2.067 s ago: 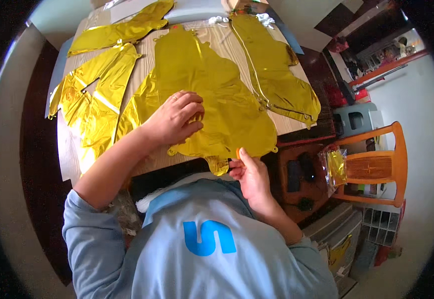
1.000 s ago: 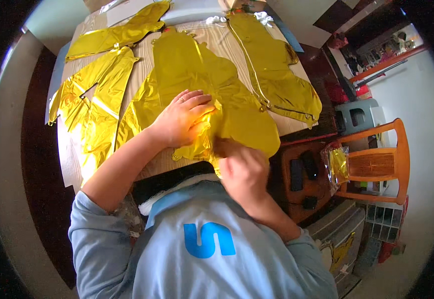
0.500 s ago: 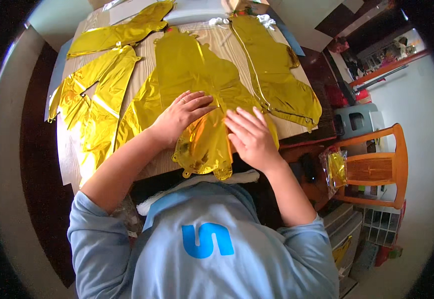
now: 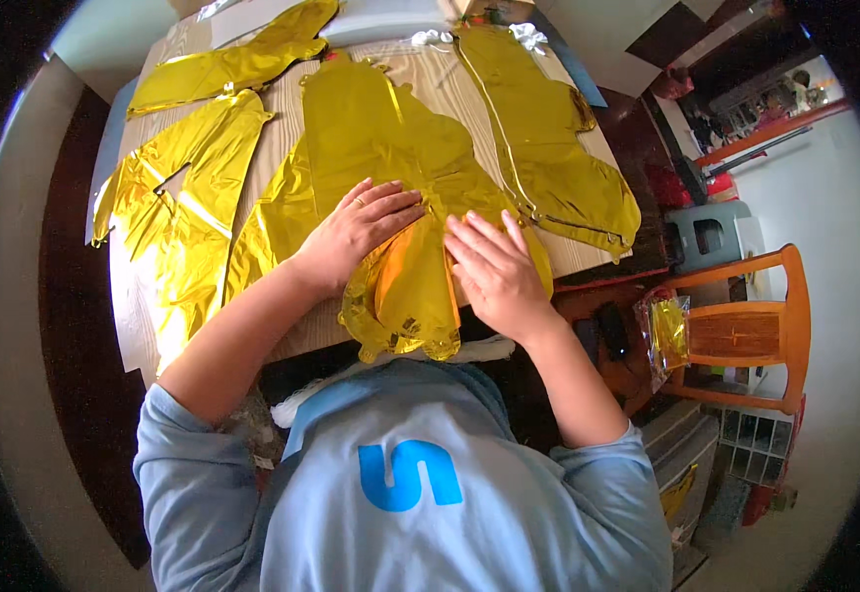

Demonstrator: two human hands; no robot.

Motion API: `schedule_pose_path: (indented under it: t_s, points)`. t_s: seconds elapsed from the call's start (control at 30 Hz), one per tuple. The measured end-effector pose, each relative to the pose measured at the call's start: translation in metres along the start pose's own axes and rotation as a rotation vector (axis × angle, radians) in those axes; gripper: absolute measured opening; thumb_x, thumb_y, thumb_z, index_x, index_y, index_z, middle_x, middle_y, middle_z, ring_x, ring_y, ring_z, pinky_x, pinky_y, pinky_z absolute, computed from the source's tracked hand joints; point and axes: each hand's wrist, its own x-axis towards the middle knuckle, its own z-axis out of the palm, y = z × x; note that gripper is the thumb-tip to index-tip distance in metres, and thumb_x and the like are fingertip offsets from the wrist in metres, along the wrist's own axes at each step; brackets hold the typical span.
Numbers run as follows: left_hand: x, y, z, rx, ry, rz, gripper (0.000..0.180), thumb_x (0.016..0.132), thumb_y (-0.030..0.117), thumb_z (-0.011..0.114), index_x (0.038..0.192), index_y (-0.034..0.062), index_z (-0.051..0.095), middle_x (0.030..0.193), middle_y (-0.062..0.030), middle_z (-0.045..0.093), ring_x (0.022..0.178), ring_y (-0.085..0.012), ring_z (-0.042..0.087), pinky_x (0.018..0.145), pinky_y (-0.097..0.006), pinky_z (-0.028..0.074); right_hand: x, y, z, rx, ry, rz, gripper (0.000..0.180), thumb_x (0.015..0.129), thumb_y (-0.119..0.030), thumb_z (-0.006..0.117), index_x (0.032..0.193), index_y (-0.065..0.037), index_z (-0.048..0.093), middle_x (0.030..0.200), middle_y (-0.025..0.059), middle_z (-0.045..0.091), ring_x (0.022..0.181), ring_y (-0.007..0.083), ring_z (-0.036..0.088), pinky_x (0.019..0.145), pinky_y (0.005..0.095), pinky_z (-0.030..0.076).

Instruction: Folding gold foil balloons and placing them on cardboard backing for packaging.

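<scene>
A flat gold foil balloon (image 4: 380,128) lies in the middle of the table, its near end hanging a little over the front edge toward me. My left hand (image 4: 359,235) rests on it with fingers stretched out and close together. On the other side of the balloon's narrow near part, my right hand (image 4: 494,271) lies with its fingers extended, touching the foil. Neither hand grips anything. Between them the foil (image 4: 415,281) is creased and reflects orange. What lies under my palms is hidden.
More flat gold foil pieces lie at the left (image 4: 188,178), the far left (image 4: 232,64) and the right (image 4: 548,128), where a pale cord (image 4: 497,128) runs along one. White bunched string (image 4: 528,37) sits at the back. To the right stands a wooden chair (image 4: 795,326) with a bagged gold piece (image 4: 669,331).
Both hands stay in nearly the same place on the foil. The near end of the balloon has shifted slightly and its reflections differ.
</scene>
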Motion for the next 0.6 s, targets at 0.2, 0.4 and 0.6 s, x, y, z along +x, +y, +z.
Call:
schedule_pose_path:
  t_s: [0.2, 0.4, 0.6]
  points:
    - [-0.0007, -0.0037, 0.0049, 0.009, 0.01, 0.008, 0.065, 0.084, 0.019, 0.057, 0.147, 0.0101, 0.047, 0.152, -0.0106, 0.045, 0.145, -0.0311, 0.035, 0.122, -0.051, 0.022, 0.0034, -0.009, -0.0008, 0.019, -0.016, -0.016, 0.041, 0.095, -0.018, 0.06, 0.133, -0.004, 0.059, 0.144, 0.0109, 0.055, 0.135, 0.0296, 0.049, 0.119, 0.0548, 0.025]
    - [-0.0006, -0.0034, 0.0054, 0.01, 0.021, 0.015, 0.064, 0.083, 0.018, 0.058, 0.146, 0.0102, 0.047, 0.152, -0.0101, 0.044, 0.145, -0.0307, 0.035, 0.122, -0.051, 0.023, 0.0035, -0.0059, -0.0034, 0.023, -0.088, -0.058, 0.044, 0.095, -0.019, 0.059, 0.137, -0.004, 0.056, 0.146, 0.0113, 0.052, 0.136, 0.03, 0.047, 0.119, 0.0552, 0.023]
    - [-0.0004, -0.0038, 0.0063, 0.077, 0.008, 0.023, 0.064, 0.085, 0.016, 0.057, 0.147, 0.0122, 0.046, 0.153, -0.0079, 0.043, 0.145, -0.0283, 0.035, 0.122, -0.049, 0.023, 0.0079, -0.0048, -0.0061, -0.005, -0.081, -0.122, 0.046, 0.094, -0.027, 0.06, 0.133, -0.002, 0.058, 0.142, 0.014, 0.055, 0.133, 0.0319, 0.05, 0.119, 0.0556, 0.023]
